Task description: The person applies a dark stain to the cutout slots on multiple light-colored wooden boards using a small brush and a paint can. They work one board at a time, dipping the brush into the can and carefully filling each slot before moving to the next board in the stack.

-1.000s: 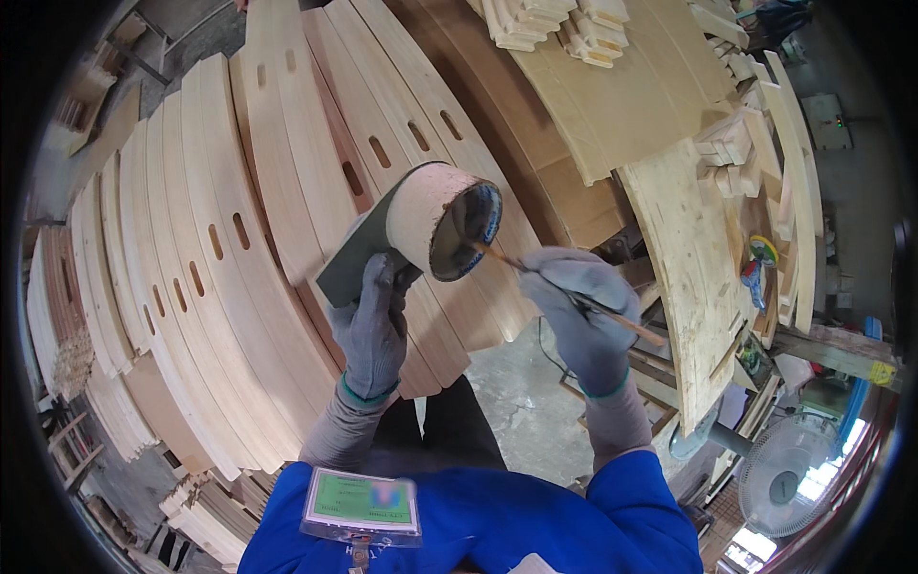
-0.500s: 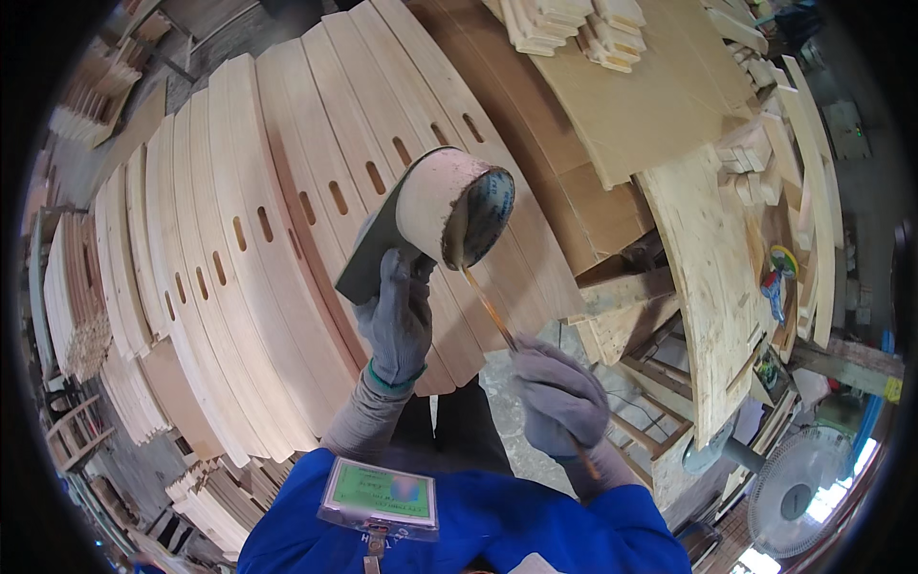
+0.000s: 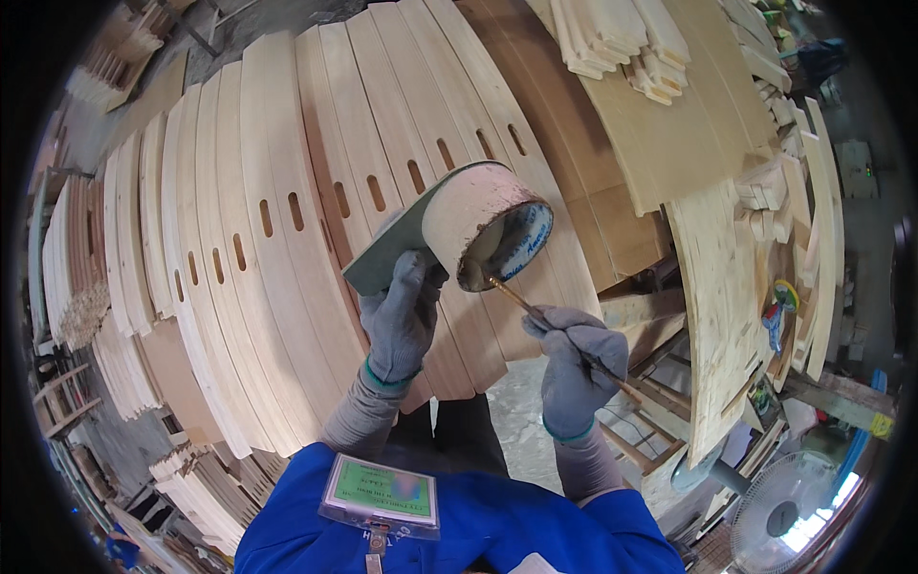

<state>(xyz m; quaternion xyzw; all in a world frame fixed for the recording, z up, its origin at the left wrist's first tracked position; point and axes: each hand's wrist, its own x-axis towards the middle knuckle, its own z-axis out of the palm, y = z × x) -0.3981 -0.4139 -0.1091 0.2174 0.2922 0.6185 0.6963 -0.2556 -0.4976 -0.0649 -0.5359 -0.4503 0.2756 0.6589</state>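
My left hand [image 3: 402, 316], in a grey glove, is closed on a flat dark green board [image 3: 382, 260]. On the board sits a short round pot [image 3: 464, 215] with a pinkish, smeared outer wall, tilted so its open mouth faces right. Pale matter shows inside it. My right hand [image 3: 581, 368], also gloved in grey, grips a thin wooden stick [image 3: 519, 298] whose far tip dips in at the pot's lower rim. Whether that tip carries bristles cannot be made out. Beneath both hands lie pale wooden slats [image 3: 273, 143] with oval slots, set side by side.
Brown cardboard [image 3: 612, 225] and stacked wood pieces [image 3: 598, 33] lie at the far right of the slats. A plywood sheet [image 3: 712, 316] stands to the right, with a fan [image 3: 784, 512] at lower right. More slats [image 3: 76, 258] are piled at left.
The pot and board have shifted slightly right and down in view. My right hand has moved up and right, and the stick's tip now reaches inside the pot's mouth.
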